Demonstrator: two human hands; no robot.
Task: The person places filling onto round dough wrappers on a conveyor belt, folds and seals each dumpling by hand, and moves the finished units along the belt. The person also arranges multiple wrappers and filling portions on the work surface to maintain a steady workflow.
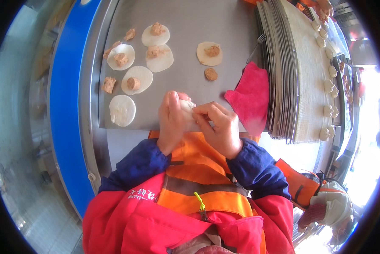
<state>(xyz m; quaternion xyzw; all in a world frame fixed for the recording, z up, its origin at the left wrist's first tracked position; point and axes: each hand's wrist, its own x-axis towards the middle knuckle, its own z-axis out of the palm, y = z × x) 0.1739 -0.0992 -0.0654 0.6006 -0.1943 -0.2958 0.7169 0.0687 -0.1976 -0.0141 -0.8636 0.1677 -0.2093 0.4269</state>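
Observation:
My left hand [172,119] cups a white dough bun [187,107] over the near edge of the steel worktop [183,82]. The thumb and fingertips of my right hand [217,125] pinch the bun's gathered edge from the right. Its underside is hidden in my left palm. Beyond and to the left lie several flat dough wrappers, such as a round one [137,80] with a meat filling lump [133,83] on it. A bare wrapper [122,110] lies nearest me. Farther right are a yellowish wrapper [202,60] with filling and a loose brown filling ball [211,74].
A red cloth [252,95] and a fork [256,47] lie beside a tall stack of trays [282,70] on the right. Several shaped buns [329,111] sit on the top tray. Another person's hand [324,9] is at the far right; someone in orange [331,203] is behind right.

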